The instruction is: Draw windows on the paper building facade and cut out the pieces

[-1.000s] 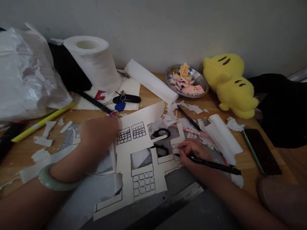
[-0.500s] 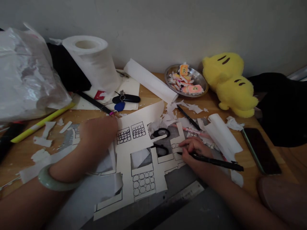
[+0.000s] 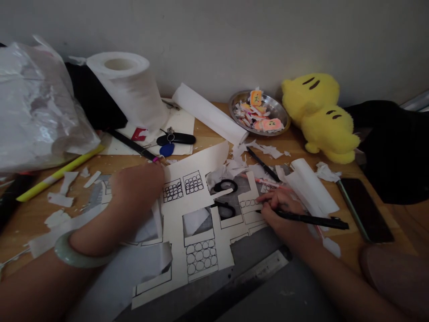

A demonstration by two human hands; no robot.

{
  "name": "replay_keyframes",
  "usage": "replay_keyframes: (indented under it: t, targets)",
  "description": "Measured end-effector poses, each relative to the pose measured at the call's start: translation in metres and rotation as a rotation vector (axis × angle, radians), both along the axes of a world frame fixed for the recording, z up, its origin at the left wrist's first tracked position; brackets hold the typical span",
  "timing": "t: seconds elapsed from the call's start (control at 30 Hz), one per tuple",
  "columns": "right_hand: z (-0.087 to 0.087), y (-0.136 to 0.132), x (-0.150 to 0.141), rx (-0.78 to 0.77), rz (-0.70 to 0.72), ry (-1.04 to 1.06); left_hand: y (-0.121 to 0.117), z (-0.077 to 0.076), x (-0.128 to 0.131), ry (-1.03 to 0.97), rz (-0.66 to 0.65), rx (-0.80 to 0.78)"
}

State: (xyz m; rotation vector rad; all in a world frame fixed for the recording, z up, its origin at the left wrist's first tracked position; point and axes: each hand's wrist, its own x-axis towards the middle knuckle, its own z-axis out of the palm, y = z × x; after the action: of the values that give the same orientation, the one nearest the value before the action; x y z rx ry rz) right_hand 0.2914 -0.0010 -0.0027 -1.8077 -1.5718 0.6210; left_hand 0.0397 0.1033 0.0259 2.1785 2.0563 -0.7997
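Note:
My right hand (image 3: 279,212) grips a black pen (image 3: 311,219), its tip touching or just above the right part of a cut sheet of paper (image 3: 197,203). The sheet has black grids of circles and cut-out windows, and a row of small circles shows beside the tip. My left hand (image 3: 137,185), a pale green bangle (image 3: 75,252) on its wrist, rests curled at the sheet's left side; its fingers are hidden. Black scissor handles (image 3: 225,209) show through gaps in the sheet. A dark ruler (image 3: 241,286) lies on the grey mat (image 3: 261,308) near me.
Paper scraps (image 3: 58,218) litter the wooden table. At the back stand a plastic bag (image 3: 36,107), a tissue roll (image 3: 129,94), a metal bowl (image 3: 284,120) of orange cut-outs and yellow plush toys (image 3: 321,116). A phone (image 3: 367,210) lies right, keys (image 3: 176,138) behind the sheet.
My right hand and the pen have shifted to the right across the sheet, uncovering more drawn circles and lines. The pen lies at a flatter angle. My left hand stays in place.

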Motion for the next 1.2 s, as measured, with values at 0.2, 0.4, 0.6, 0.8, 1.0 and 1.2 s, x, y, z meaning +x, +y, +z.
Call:
replay_keyframes:
  t: [0.2,0.4,0.6,0.8,1.0,1.2]
  targets:
    - [0.001,0.001,0.006,0.035,-0.027,-0.031,-0.001,0.0,-0.001,-0.009,0.005,-0.003]
    - [0.0,0.002,0.012,-0.023,-0.044,-0.006,-0.001,-0.002,-0.001,-0.013,-0.021,0.017]
    - [0.0,0.002,0.012,-0.053,-0.09,0.032,-0.001,-0.002,-0.001,-0.007,-0.034,0.022]
    - [-0.004,0.004,0.015,-0.077,-0.109,0.038,0.0,-0.003,-0.005,-0.033,-0.069,0.019]
    - [0.0,-0.003,0.013,0.075,-0.197,0.173,-0.002,0.001,-0.001,-0.031,-0.023,0.009]
    - [0.01,-0.017,-0.008,-0.043,-0.219,0.276,-0.002,0.003,0.0,-0.006,-0.027,0.008]
